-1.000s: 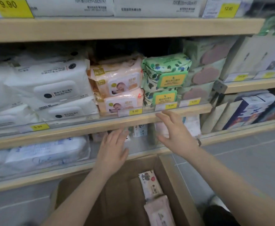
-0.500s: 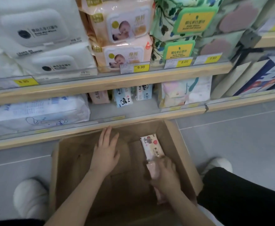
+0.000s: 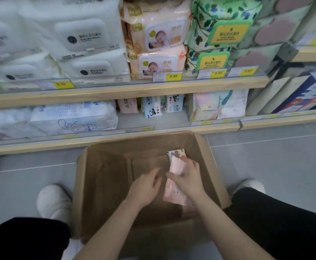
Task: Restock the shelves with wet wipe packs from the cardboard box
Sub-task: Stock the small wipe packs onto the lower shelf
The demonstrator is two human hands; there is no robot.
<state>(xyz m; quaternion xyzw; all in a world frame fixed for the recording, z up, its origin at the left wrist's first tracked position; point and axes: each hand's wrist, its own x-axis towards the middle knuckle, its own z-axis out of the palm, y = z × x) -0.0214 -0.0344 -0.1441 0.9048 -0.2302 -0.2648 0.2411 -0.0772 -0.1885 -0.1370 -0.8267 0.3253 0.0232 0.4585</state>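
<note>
Both hands in cardboard box (image 3: 104, 177) — right hand (image 3: 188, 180) grips pink pack (image 3: 176, 167), left hand (image 3: 146, 186) beside.

- Grey tiled floor (image 3: 266, 162) with pale grout lines runs under everything.
- Yellow price tags (image 3: 173, 76) reading 9.90 and 5.00 sit along a shelf edge.
- White shoes (image 3: 53, 201) flank black trouser legs (image 3: 277, 222).
- Blue-and-white boxed goods (image 3: 307, 92) stand far right.

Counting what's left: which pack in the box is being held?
The pink pack, gripped by the right hand; the printed pack lies untouched behind it.
</note>
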